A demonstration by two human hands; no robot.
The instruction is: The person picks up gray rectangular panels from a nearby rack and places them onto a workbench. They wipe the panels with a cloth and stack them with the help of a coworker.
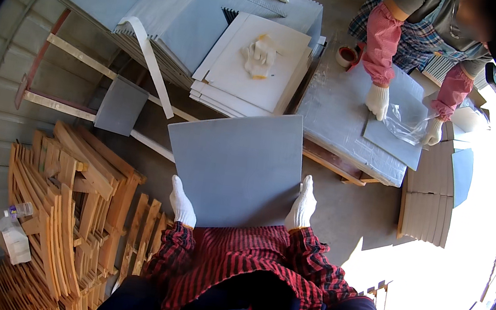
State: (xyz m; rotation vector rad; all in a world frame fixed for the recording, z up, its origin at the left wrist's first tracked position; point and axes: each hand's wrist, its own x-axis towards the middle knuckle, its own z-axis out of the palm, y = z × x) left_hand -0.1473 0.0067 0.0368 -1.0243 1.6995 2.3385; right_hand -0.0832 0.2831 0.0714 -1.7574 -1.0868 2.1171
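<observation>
A flat grey square panel is held out in front of my body, tilted a little. My left hand, in a white knit glove, grips its left edge near the lower corner. On the opposite edge, my right hand, gloved the same way, clasps it; the fingers of both hands are partly hidden. Beyond the panel's far edge stands a stack of white boards with a loose white glove lying on top.
A co-worker's gloved hands handle clear plastic film over a grey panel on the worktable. A tape roll lies there too. Wooden slats are piled at left, near a white plastic jug. Grey panels stack at far left.
</observation>
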